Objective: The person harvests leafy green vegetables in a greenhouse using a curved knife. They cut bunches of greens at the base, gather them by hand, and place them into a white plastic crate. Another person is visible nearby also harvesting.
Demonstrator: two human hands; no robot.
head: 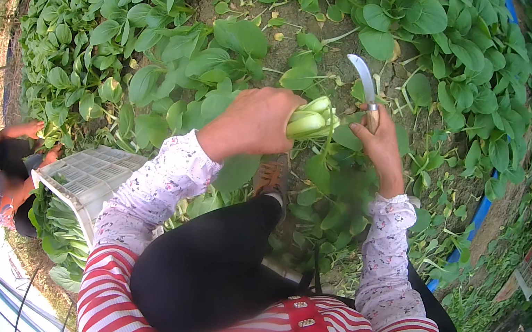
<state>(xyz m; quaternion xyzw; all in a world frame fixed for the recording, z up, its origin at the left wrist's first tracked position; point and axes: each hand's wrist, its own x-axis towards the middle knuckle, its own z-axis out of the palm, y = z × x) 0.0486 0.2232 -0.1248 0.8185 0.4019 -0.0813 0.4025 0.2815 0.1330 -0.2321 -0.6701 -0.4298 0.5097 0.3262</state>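
Note:
My left hand (258,121) is closed around a head of bok choy (311,120), its pale green cut stalks pointing right toward my right hand. My right hand (382,139) grips the wooden handle of a small curved harvesting knife (365,79), whose blade points up and to the left. A thin stalk with a leaf (319,169) hangs down beside the bok choy's base, between my hands. Beneath the hands lie soil and scattered loose leaves. The fingertips of my left hand are mostly hidden behind the bunch.
Rows of growing bok choy (104,28) spread ahead and to both sides. A white plastic crate (96,169) holding leafy greens stands tilted at my left. Beyond it a person (0,179) reaches into the plants. A blue strip (477,220) runs along the bed at right.

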